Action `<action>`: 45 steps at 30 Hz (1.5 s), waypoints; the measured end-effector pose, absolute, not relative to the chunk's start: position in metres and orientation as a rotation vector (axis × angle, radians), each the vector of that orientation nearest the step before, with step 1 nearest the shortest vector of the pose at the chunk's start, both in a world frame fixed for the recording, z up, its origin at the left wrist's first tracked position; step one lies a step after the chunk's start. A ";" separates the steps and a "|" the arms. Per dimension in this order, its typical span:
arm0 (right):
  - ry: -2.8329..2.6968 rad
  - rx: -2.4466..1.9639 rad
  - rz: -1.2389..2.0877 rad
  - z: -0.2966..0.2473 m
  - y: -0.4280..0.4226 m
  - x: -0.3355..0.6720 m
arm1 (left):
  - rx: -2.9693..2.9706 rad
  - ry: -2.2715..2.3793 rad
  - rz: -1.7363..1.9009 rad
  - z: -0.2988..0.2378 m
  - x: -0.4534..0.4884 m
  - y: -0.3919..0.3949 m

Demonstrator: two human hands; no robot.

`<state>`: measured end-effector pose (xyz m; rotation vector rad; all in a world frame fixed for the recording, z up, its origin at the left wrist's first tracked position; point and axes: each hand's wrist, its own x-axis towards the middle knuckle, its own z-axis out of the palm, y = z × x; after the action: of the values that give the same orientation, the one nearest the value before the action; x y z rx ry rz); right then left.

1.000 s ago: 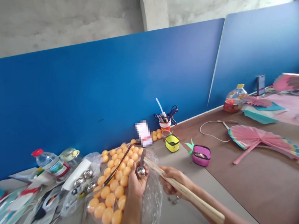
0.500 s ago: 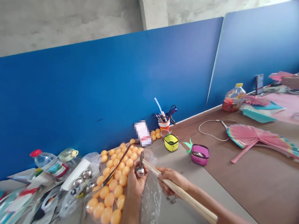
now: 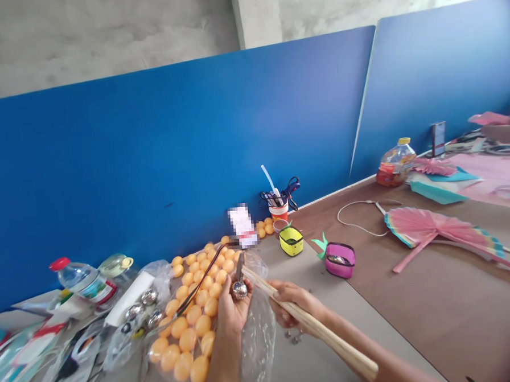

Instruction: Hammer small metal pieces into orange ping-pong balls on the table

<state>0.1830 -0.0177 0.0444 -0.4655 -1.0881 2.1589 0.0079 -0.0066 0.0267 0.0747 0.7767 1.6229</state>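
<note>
In the lower centre of the frame, the left hand (image 3: 230, 312) holds a small silver ball (image 3: 239, 289), its fingers closed around it and a thin metal strip (image 3: 240, 266) standing up from the ball. The right hand (image 3: 293, 306) has its fingers curled around a long wooden stick (image 3: 317, 330), whose far tip lies just beside the ball. The stick's other end runs toward the lower right. This looks like the joining step, with tip and ball being lined up. Any next move calls for a steady left grip and a fine aim of the tip. Beneath the hands are a clear plastic bag (image 3: 256, 339) and a heap of orange balls (image 3: 193, 319) on the grey surface (image 3: 315, 370).
</note>
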 end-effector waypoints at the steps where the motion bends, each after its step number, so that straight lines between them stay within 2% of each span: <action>1: -1.082 -0.451 2.144 0.045 -0.018 0.183 | 0.073 0.779 1.608 0.026 0.008 -0.006; 6: -1.146 -0.550 2.175 0.044 -0.018 0.183 | 0.110 0.787 1.665 0.025 0.007 -0.006; 21: -1.067 -0.422 2.161 0.046 -0.021 0.182 | 0.059 0.806 1.613 0.029 0.009 -0.006; 25: -1.172 -0.537 2.201 0.047 -0.020 0.181 | 0.086 0.803 1.656 0.031 0.010 -0.007; 30: -1.085 -0.421 2.157 0.049 -0.021 0.181 | 0.082 0.821 1.625 0.031 0.009 -0.007; 35: -1.162 -0.540 2.182 0.048 -0.019 0.180 | 0.083 0.809 1.652 0.032 0.008 -0.006; 40: -1.043 -0.404 2.141 0.048 -0.019 0.182 | 0.017 0.837 1.597 0.033 0.008 -0.006; 45: -1.120 -0.527 2.225 0.048 -0.020 0.180 | 0.041 0.853 1.634 0.031 0.008 -0.006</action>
<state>0.1803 -0.0203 0.0485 -0.5274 -1.1195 2.2247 0.0084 -0.0055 0.0311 0.0414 0.8527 1.6340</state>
